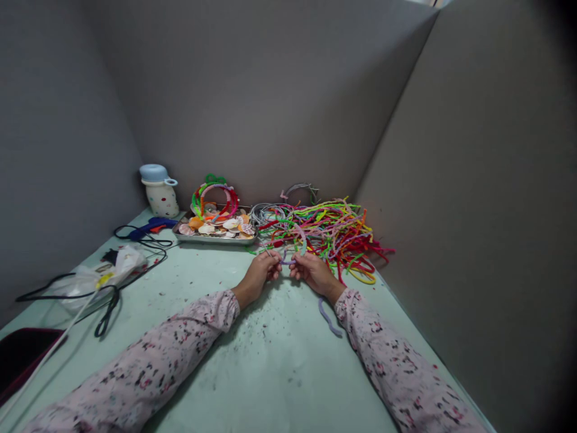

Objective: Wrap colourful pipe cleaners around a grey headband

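Both hands meet above the middle of the table, fingers pinched. Between them runs a short purple pipe cleaner (287,261). My left hand (264,272) is closed on its left end, where a thin grey strand also shows at the fingertips. My right hand (313,272) pinches the other end. From its fingertips a curved pink and pale-blue fuzzy piece (303,240) rises; whether it joins the purple one I cannot tell. A loose purple length (329,319) shows beside my right wrist, partly hidden by the sleeve.
Beyond my hands lies a heap of coloured pipe cleaners (333,225), with coiled grey wire (268,213) beside it. A metal tray (216,239) holds shells and fuzzy hoops (216,201). Leftward are a bottle (160,192), a blue tool (155,225), a plastic bag (121,264) and black cables (108,313).
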A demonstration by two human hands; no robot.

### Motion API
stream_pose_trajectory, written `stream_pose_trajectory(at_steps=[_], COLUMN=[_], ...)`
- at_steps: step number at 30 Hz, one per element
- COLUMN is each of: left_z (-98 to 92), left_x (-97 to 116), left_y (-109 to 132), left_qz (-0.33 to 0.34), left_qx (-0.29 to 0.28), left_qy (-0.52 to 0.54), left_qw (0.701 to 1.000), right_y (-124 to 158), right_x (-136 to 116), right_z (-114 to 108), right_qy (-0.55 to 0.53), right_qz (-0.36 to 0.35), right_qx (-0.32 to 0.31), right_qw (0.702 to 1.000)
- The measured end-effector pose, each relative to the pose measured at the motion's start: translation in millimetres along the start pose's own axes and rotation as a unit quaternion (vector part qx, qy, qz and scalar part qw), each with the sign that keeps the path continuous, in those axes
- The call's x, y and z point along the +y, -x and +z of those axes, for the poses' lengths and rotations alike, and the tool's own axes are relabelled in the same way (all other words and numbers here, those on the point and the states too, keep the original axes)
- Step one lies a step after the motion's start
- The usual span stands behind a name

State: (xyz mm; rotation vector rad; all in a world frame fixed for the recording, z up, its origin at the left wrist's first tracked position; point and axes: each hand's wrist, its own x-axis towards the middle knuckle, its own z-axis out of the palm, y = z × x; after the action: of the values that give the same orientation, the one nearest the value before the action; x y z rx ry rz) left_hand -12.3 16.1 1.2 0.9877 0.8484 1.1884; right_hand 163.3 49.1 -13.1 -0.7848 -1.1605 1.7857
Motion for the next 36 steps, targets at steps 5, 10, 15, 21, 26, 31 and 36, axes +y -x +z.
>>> stream_pose_trajectory(at_steps=[5,10,15,21,26,31,36], left_z=[0.2,-0.3,-2.2,-2.0,-1.2,-1.7,0.3], left_x=[1.2,1.4,-2.3,-2.4,-1.0,-2.2,-0.8], left_y=[-0.2,-0.7,-3.5,-3.6,-3.3,-4.4,-1.1], left_qz=[-0.005,-0.007,-0.009,-0.017,-0.02,-0.017,-0.001], left_qx=[-0.003,-0.004,0.004,0.011,0.014,0.01,0.011], left_qy=[0.004,0.005,0.007,0.0,-0.007,-0.01,-0.014], left_qw=[1.0,1.0,1.0,1.0,1.0,1.0,1.0], right_y=[0.5,1.3,1.1,0.8,1.2,1.7,0.6], right_x=[-0.1,-1.1,-0.4,-0.3,-0.2,-0.3,-0.8], right_z=[0.3,1.8,0.9,1.0,1.3,1.2,0.9], right_qy=[0.009,0.005,0.002,0.006,0.008,0.014,-0.005], right_qz=[-0.004,0.0,-0.003,-0.002,-0.001,-0.006,-0.006], right_qx=[-0.002,-0.001,-0.004,-0.005,-0.007,-0.014,-0.01], right_qw=[1.0,1.0,1.0,1.0,1.0,1.0,1.0])
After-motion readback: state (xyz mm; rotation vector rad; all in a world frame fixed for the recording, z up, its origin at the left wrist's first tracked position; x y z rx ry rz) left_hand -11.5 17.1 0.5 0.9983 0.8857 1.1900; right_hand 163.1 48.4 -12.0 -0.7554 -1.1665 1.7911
